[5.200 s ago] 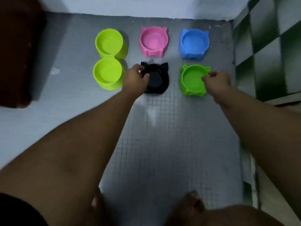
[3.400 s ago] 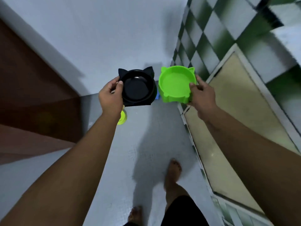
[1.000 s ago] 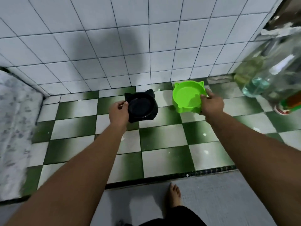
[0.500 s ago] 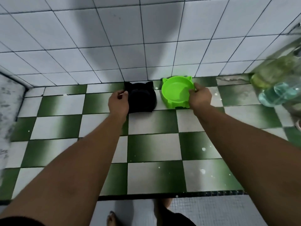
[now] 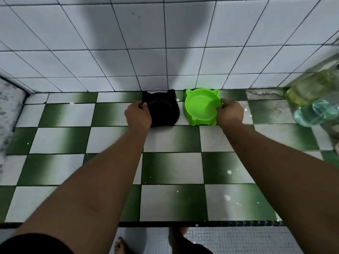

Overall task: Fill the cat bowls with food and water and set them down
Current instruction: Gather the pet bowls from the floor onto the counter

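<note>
A black cat-eared bowl (image 5: 165,112) rests on the green-and-white checkered counter (image 5: 172,169), its ears toward the tiled wall. My left hand (image 5: 138,115) grips its left rim. Right beside it sits a bright green cat-eared bowl (image 5: 200,107), which looks empty. My right hand (image 5: 230,112) holds that bowl's right rim, thumb over the edge. The inside of the black bowl is too dark to read.
A white tiled wall (image 5: 165,43) rises just behind the bowls. Large clear bottles (image 5: 315,99) stand at the counter's right end. A patterned surface (image 5: 9,107) borders the left. The counter's front edge (image 5: 183,224) runs above a grey floor where my feet show.
Over the last seconds I lifted both bowls off the grey floor and carried them here. In the last half second they came down onto the counter by the wall.
</note>
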`<state>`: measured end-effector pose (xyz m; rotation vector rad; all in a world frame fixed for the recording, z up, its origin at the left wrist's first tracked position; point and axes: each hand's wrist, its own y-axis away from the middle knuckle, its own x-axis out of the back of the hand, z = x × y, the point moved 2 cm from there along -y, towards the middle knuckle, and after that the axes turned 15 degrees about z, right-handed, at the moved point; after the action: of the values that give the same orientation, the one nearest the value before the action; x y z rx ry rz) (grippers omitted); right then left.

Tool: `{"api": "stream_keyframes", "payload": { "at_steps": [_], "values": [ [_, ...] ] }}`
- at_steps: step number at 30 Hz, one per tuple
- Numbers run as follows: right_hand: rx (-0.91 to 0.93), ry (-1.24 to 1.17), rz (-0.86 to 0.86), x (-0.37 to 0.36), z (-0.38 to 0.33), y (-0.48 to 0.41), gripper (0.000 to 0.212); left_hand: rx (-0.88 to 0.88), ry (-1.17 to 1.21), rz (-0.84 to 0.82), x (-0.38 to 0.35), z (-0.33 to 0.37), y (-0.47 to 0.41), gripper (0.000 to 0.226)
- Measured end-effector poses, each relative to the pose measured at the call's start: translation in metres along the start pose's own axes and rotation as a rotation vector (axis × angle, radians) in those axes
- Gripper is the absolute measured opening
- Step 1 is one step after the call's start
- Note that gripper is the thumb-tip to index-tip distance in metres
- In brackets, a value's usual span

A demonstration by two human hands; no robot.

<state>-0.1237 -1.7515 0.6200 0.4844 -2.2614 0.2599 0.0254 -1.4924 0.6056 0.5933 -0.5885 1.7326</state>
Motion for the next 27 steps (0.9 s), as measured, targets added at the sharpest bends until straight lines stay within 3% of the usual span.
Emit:
{"api": "stream_keyframes", "payload": {
  "at_steps": [8, 13, 20, 27],
  "values": [
    [-0.013, -0.057, 0.122, 0.005, -0.005, 0.013, 0.041, 0.015, 0.113, -0.066, 0.018, 0.0, 0.004, 0.044],
    [0.16, -0.154, 0.295, 0.012, -0.037, 0.051, 0.036, -0.104, 0.143, -0.031, 0.053, 0.008, 0.011, 0.038],
    [0.413, -0.306, 0.067, 0.002, -0.108, 0.136, 0.034, -0.105, 0.189, -0.077, 0.136, -0.008, 0.025, 0.034],
    [0.522, -0.368, -0.175, -0.009, -0.179, 0.272, 0.03, -0.084, 0.21, 0.037, 0.277, -0.078, 0.033, 0.023]
  ]
}}
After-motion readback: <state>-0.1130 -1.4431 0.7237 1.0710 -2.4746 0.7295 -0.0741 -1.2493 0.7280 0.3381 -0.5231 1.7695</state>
